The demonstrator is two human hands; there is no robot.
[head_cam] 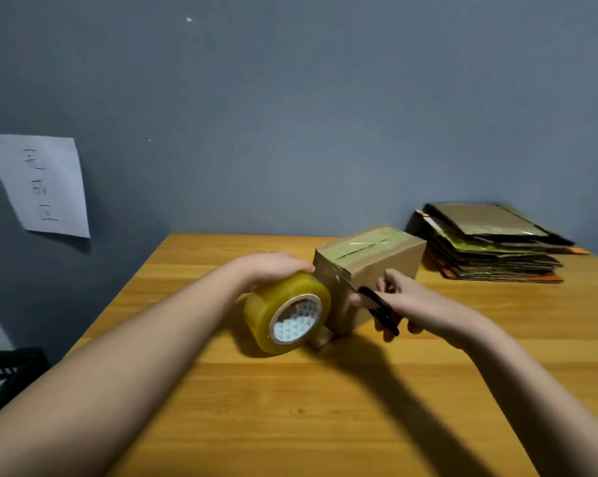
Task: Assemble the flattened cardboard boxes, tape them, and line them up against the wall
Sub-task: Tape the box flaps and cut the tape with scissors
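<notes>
The left hand (pixel 273 270) curls over the top of a fat roll of tape (pixel 287 313), holding it on edge just beside the near end of a small cardboard box (pixel 370 270) on the wooden table (pixel 290 407). The roll sits low and close, probably so the strip running from it onto the box stays taut for cutting. The right hand (pixel 411 301) grips a pair of black scissors (pixel 376 308), fingers through the handles, blades pointing at the gap between roll and box; how far the blades are apart I cannot tell. The box stands assembled in the middle of the table, well short of the grey wall (pixel 290 115), its top seam already covered with glossy tape. A stack of flattened boxes (pixel 490 246) waits at the far right near the wall, so most of the job looks undone. A sheet of paper (pixel 43 187) hangs on the wall at the left
</notes>
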